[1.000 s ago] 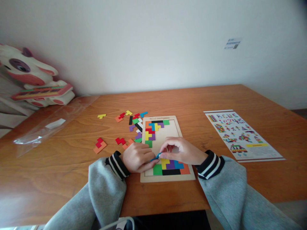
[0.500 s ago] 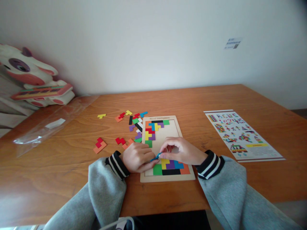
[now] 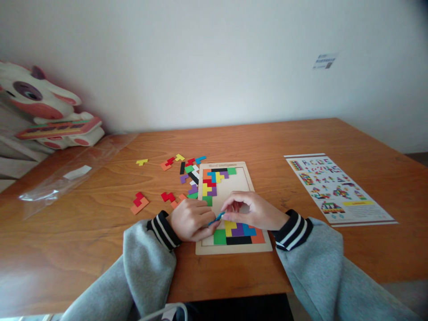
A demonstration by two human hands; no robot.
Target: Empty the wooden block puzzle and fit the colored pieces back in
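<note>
Between my two hands is a blue puzzle piece (image 3: pixel 220 216), tilted above the wooden puzzle board (image 3: pixel 234 250). My left hand (image 3: pixel 194 220) has its fingers closed on the piece's left end. On the right end, the thumb and fingertips of my right hand (image 3: pixel 245 208) pinch it. Coloured pieces fill the board's upper left and its near side, among them a green square (image 3: pixel 220 237) and a black bar (image 3: pixel 238 240). Part of the board lies hidden under my hands.
Several loose pieces lie left of the board, including a red one (image 3: pixel 167 196) and a yellow one (image 3: pixel 142 162). A printed sheet (image 3: pixel 337 187) is on the right. A clear plastic bag (image 3: pixel 67 178) and a cow-shaped toy keyboard (image 3: pixel 60 129) occupy the far left.
The blue piece has tilted slightly between my fingers. Both hands stay in nearly the same place over the board.
</note>
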